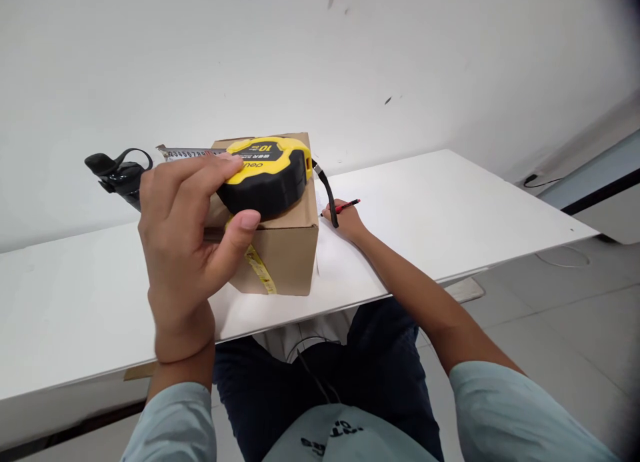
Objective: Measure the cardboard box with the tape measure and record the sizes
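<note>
My left hand (183, 229) is closed on a yellow and black tape measure (270, 175), with the fingertips on its upper face and the thumb below. A short length of metal blade (187, 153) sticks out to the left, its end hook showing. Behind the tape measure stands a brown cardboard box (285, 259) with a yellow printed strip on its front; my hand hides its left part. My right hand (347, 219) grips a red pen (345, 207), resting on white paper (333, 255) right of the box. The tape's black wrist strap (327, 192) hangs in front of the right hand.
A black bottle (125, 179) with a loop on its lid stands behind my left hand, partly hidden. The white table (425, 202) runs along a marked white wall (280, 69). Its front edge lies just above my lap. A black plug with a cable (531, 180) is at the far right.
</note>
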The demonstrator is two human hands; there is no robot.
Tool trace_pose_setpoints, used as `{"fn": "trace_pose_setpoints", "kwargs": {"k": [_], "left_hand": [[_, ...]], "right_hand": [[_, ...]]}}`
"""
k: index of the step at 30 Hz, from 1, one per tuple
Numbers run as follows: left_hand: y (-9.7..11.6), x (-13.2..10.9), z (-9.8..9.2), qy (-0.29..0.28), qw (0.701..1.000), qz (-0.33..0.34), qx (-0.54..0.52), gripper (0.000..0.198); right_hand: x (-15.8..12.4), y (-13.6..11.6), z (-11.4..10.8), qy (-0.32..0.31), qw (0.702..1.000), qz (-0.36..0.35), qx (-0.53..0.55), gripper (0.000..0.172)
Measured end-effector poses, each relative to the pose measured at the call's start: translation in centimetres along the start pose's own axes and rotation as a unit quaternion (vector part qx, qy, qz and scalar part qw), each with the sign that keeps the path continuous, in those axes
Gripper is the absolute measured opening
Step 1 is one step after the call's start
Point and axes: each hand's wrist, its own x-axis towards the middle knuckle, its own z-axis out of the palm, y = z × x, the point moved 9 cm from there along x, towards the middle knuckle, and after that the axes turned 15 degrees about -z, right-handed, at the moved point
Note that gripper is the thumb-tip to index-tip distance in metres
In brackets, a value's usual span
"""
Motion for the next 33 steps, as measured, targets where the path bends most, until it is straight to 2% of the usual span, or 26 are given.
{"fn": "trace_pose_setpoints", "kwargs": {"k": [11,24,33], "left_hand": [[0.23,-0.05,0.08,-0.003,1.0,-0.001,0.012,0.046],[0.15,0.03,0.06,0.002,1.0,-0.011,0.002,0.048],[0.32,0.1,0.27,-0.011,1.0,-0.015,-0.003,0.043]], "right_hand": [[0.11,-0.36,0.12,-0.019,1.0,-0.008,-0.002,0.014],[0.02,-0.29,-0.04,0.0,1.0,-0.01,-0.003,0.014],[0.06,-0.25,0.18,-0.012,1.0,-0.016,-0.001,0.014]]}}
